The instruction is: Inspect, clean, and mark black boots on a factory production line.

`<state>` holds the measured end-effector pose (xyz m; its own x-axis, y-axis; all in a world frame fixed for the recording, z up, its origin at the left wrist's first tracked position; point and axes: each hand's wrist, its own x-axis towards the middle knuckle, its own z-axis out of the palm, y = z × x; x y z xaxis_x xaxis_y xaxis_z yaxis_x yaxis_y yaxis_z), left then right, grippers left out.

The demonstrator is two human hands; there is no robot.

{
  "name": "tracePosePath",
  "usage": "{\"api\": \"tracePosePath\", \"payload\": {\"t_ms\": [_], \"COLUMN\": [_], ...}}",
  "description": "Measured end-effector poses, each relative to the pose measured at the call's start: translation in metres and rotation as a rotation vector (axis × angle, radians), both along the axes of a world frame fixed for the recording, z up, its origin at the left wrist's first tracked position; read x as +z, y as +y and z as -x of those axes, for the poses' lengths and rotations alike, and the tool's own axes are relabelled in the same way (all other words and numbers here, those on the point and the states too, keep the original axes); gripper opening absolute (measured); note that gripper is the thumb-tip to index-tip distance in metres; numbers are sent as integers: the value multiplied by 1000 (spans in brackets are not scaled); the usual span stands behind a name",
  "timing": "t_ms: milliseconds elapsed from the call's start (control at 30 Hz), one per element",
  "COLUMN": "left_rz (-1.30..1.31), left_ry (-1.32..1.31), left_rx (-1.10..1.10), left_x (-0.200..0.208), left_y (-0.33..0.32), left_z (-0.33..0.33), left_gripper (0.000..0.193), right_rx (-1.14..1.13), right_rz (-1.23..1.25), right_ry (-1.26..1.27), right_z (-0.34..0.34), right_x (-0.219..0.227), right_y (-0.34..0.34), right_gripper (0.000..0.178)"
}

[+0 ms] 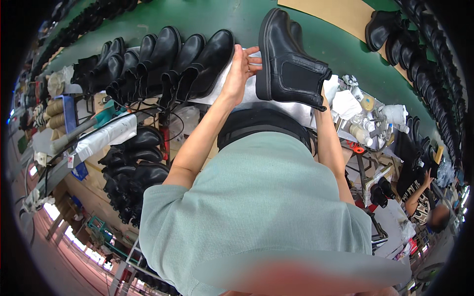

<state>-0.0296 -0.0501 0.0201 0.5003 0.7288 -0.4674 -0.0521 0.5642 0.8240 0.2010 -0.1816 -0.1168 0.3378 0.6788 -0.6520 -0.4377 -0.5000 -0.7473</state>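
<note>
A black Chelsea boot (284,59) with a dark elastic side panel is held up before me, toe away, sole facing left. Behind it shows the toe of a second black boot (296,32); whether that one is held too, I cannot tell. My right forearm (327,126) runs up behind the boot's shaft, where my right hand grips it, the fingers hidden. My left hand (239,74) is open, its fingers stretched toward the sole's edge, touching it or very close. Left of that hand stands a row of black boots (212,61) on the bench.
A green work surface (217,15) lies ahead. White cloths or paper (346,103), bottles (360,133) and red-handled scissors (354,146) crowd the right side. More boots (136,167) hang or stack at lower left, and a long boot row (434,84) curves along the right. Another person (424,202) works at far right.
</note>
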Motion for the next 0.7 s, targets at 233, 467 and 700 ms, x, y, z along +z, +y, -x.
{"api": "tracePosePath", "payload": {"t_ms": [233,467,700], "left_rz": [15,279,275], "left_ry": [-32,-58,-516], "left_rx": [24,66,-21], "left_x": [-9,-43,-71], "left_y": [3,14,9], "left_z": [-2,2,-17], "left_gripper": [79,67,61], "right_rx": [-149,-109,48], "right_rz": [-49,-279,-381], "right_ry": [97,93,-156], "right_z": [15,41,32], "right_x": [35,103,123], "right_y": [9,33,46], "right_gripper": [52,51,54]}}
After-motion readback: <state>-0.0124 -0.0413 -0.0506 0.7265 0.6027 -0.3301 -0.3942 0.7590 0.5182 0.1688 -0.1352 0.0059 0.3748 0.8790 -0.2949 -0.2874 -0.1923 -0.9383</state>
